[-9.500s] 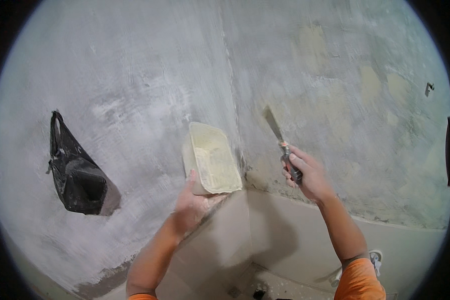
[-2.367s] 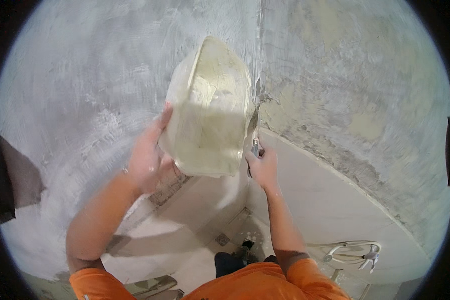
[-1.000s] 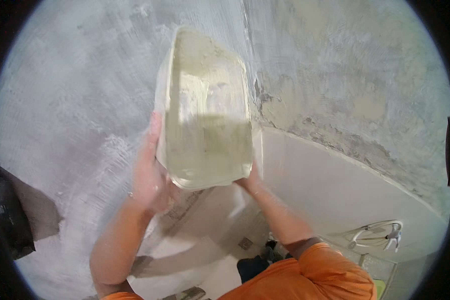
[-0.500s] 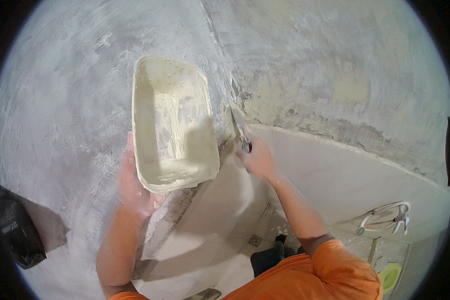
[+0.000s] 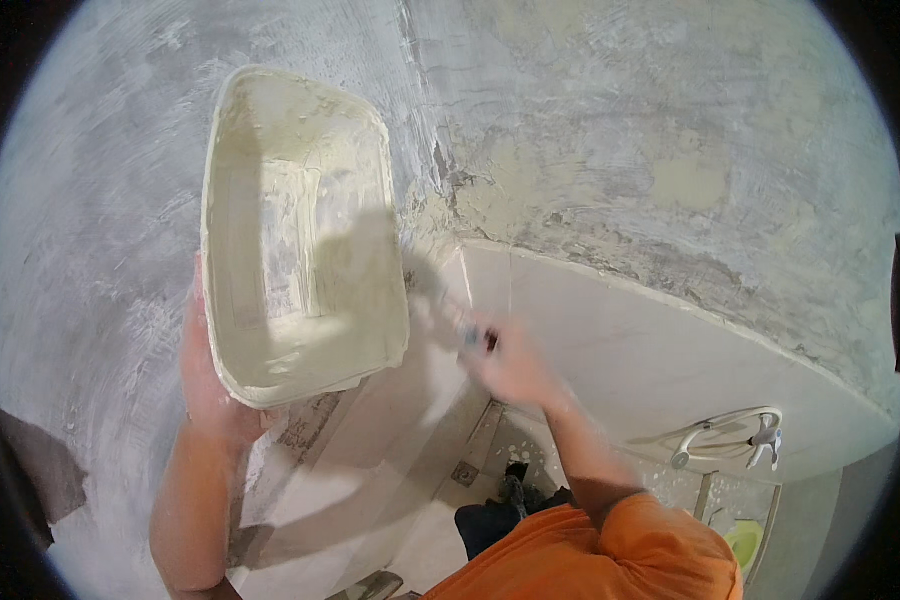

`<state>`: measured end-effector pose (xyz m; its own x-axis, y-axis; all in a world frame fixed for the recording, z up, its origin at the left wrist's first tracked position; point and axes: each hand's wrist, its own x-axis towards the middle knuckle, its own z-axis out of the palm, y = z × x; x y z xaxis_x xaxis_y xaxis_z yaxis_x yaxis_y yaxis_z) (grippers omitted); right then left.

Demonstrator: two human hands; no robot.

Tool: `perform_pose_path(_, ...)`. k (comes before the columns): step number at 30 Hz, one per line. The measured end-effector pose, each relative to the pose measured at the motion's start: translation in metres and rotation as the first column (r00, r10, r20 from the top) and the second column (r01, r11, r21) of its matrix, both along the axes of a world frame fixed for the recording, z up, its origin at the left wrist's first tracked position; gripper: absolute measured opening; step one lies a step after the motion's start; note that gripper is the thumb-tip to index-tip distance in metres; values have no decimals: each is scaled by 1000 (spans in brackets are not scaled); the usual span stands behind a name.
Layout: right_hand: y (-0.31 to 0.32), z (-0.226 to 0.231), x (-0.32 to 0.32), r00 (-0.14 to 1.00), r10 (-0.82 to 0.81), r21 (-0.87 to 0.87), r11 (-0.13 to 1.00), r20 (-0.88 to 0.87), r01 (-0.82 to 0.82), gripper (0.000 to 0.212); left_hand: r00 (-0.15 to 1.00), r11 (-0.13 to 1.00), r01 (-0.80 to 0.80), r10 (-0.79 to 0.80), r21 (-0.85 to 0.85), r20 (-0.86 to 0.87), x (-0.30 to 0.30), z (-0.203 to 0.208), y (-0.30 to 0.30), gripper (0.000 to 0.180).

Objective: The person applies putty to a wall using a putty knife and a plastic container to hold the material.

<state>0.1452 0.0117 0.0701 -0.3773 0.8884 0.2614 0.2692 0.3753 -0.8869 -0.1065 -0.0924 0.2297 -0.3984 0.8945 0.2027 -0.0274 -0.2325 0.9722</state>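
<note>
My left hand grips a cream-white rectangular tub at its lower left side, tilted so the inside faces me. Pale plaster is smeared over its walls and bottom. In my closed right hand is a putty knife, blurred by motion, with a dark and reddish handle. Its blade points up and left, close to the tub's right edge and in front of the corner. Above the tile edge, the corner of the plastered walls is rough and patchy.
Large pale tiles cover the lower right wall, where a mixer tap with a shower hose is mounted. A small drain lies in the speckled floor near my feet. Something yellow-green shows at the lower right.
The tub has shifted left and slightly up in view. My right hand has drawn the putty knife down, away from the wall corner. The view itself has shifted a little too.
</note>
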Motion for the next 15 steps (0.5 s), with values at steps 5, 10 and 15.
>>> perform_pose_path(5, 53, 37, -43, 970, -209, -42, 978, -124, 205, 32, 980, 996, 93, -89, -10, 180, -20, -8, -2, 53)
perform_pose_path(10, -7, -12, -71, 988, 56, -36, 997, -145, -62, 30, 990, 1000, 16, -12, 25, -143, -20, -2, -9, 55)
perform_pose_path(15, -26, -36, -13, 980, 191, -121, 973, -54, -196, 36, 771, 998, -39, 58, 44, -634, -26, -1, -7, 57)
